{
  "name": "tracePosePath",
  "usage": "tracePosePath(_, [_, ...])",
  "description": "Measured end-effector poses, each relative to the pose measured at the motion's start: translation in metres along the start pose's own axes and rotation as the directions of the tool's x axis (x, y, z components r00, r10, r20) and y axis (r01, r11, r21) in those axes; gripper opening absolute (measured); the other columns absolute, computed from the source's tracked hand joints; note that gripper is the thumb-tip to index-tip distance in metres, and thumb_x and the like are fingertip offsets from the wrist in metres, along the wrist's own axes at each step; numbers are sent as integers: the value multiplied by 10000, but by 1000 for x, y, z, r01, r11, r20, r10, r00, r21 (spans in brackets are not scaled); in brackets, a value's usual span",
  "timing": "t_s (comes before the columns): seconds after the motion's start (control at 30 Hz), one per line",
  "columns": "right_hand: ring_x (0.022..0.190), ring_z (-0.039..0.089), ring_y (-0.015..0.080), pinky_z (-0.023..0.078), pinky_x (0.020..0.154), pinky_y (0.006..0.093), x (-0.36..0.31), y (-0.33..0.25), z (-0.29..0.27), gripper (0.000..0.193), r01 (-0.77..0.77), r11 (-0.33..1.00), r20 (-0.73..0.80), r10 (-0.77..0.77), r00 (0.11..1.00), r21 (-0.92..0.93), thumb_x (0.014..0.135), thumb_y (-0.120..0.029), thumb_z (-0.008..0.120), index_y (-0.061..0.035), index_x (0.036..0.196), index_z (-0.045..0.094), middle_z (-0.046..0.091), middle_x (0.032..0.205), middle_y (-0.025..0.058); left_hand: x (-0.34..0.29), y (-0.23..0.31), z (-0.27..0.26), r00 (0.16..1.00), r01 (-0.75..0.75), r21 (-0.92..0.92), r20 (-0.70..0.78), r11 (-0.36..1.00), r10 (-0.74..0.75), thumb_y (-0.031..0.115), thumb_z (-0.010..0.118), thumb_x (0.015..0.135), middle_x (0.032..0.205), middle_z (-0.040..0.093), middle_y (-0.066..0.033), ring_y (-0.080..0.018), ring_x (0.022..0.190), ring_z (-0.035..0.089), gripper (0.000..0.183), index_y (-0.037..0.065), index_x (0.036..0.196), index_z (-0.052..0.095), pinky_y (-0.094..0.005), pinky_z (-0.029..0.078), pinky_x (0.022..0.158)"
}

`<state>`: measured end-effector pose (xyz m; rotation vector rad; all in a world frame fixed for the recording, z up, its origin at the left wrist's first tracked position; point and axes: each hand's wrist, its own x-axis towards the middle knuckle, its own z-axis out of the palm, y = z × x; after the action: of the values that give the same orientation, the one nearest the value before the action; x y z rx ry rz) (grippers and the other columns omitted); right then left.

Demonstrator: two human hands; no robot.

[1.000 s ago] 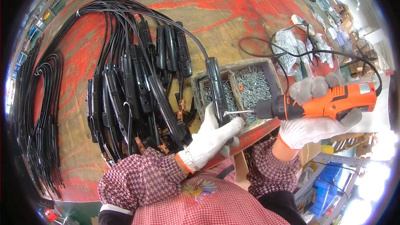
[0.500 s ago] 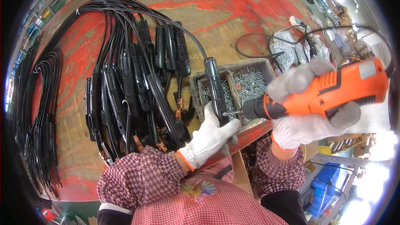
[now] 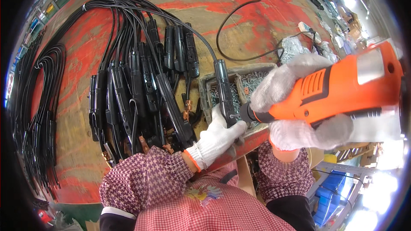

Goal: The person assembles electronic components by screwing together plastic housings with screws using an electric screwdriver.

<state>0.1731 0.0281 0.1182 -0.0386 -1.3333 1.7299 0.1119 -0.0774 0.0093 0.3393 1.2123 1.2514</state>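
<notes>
In a white knit glove, my left hand (image 3: 216,139) grips the lower end of a black electrode holder (image 3: 223,86), whose cable leads up and back to the left. My right hand (image 3: 295,134), also gloved, is wrapped round an orange power screwdriver (image 3: 334,86). Its black nose points left, and the tip meets the holder's side just above my left fingers. Behind the holder stands a divided box (image 3: 270,66) with small silver screws (image 3: 252,81) in its compartments. My right glove hides part of that box.
Many more black holders (image 3: 141,90) lie bunched to the left, their cables (image 3: 115,1) tied together. Another cable bundle (image 3: 49,66) hangs at the far left. Plastic bags (image 3: 292,47) lie behind the box, and the screwdriver's cord (image 3: 233,15) loops over the worn red table (image 3: 192,0).
The screwdriver has come left and closer to the holder, with its nose now nearly against it. Its cord has swung up into a wide loop. My left hand has barely moved.
</notes>
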Motion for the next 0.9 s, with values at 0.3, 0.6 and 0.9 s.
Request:
tracePosePath(0.3, [628,578,276,499,541,419,-4,-7,-13,686,-35,999,-159,37,986,19,797,-587,563,1,1149,547,600,790,141,0,0,-4,999,-10,-11,46,1000,11,184,693,842,850,615,-76,-120,549,589,797,-8,1410,168,-247,480,435])
tracePosePath(0.6, [641,561,247,478,546,383,-10,-6,-2,655,-62,998,-175,61,983,-1,805,-580,564,-23,1149,547,616,823,113,-4,1,-6,995,-9,-42,96,999,13,118,709,818,879,587,-36,-72,574,560,677,19,1355,308,-206,468,435])
tracePosePath(0.9, [643,556,226,474,548,367,-2,-2,-4,702,-91,993,-190,105,976,81,796,-631,594,-25,1146,545,616,821,101,-3,5,-8,989,25,-171,149,985,1,93,748,802,988,578,-34,-107,824,619,794,51,1423,255,-246,576,563])
